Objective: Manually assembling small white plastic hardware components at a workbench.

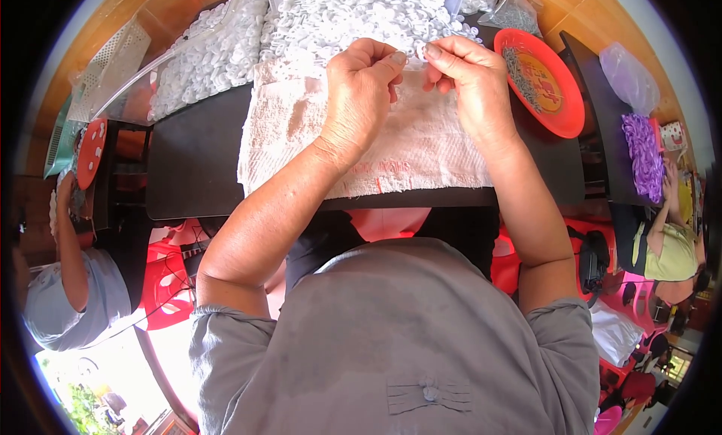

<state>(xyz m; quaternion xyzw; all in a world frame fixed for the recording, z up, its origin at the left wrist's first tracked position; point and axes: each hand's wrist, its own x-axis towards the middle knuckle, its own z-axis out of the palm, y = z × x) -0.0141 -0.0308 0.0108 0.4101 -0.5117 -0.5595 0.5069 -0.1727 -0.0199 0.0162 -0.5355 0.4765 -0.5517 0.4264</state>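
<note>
Both my hands are raised over a cream towel, fingertips close together but apart. My left hand is closed, thumb pressed to the index finger; whatever it pinches is too small to make out. Thumb and forefinger of my right hand are pinched too, with a small white plastic piece showing at their tips. Just beyond the fingers spreads a large heap of small white ring-like plastic pieces. To the right of my right hand lies a red oval plate holding thin, small metal parts.
More white pieces fill a clear container at the left. The towel covers part of a dark table. Clear bags lie at the back right. One person sits at the left, another at the right beside purple items.
</note>
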